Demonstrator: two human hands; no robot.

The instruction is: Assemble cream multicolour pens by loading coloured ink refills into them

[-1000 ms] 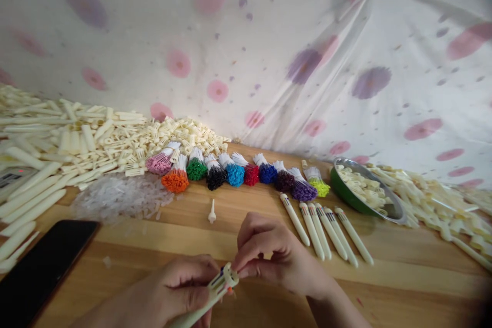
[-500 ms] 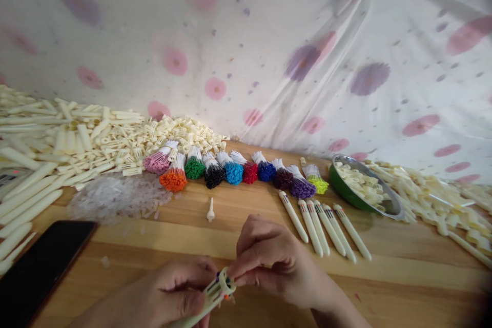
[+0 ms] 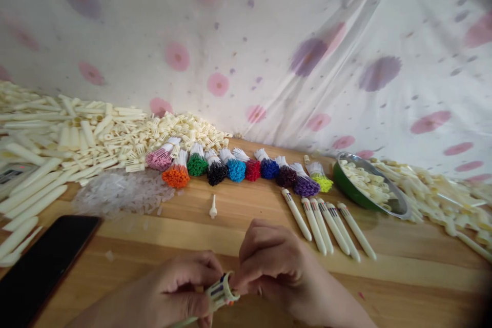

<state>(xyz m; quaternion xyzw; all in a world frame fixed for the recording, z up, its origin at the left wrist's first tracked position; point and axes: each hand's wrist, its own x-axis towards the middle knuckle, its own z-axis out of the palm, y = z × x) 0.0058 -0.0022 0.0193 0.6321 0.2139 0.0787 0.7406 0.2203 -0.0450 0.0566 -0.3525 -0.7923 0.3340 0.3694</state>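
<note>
My left hand point(image 3: 172, 287) is closed around a cream multicolour pen barrel point(image 3: 219, 294), its slotted, open end tilted up to the right. Bits of blue and orange show at that end. At the rim, the fingers of my right hand point(image 3: 274, 269) are pinched together; whatever they hold is hidden. A small cream pointed plug point(image 3: 213, 207) lies on the wood beyond my hands. Farther back runs a row of bundled thin refills with coloured ends, among them orange point(image 3: 176, 176), black point(image 3: 216, 174) and purple point(image 3: 306, 185). Several assembled-looking pens point(image 3: 317, 225) lie to the right.
Cream pen tubes and slotted parts point(image 3: 88, 128) are heaped at the back left, with clear plastic pieces point(image 3: 121, 192) before them. A dark phone point(image 3: 54, 266) lies at left. A green-sided metal bowl point(image 3: 355, 189) of cream parts stands right, beside more tubes point(image 3: 434, 200).
The pen barrel and both hands sit slightly lower and farther right in view. My right fingers stay pinched at the barrel's open end. The whole scene has shifted slightly as the camera moved.
</note>
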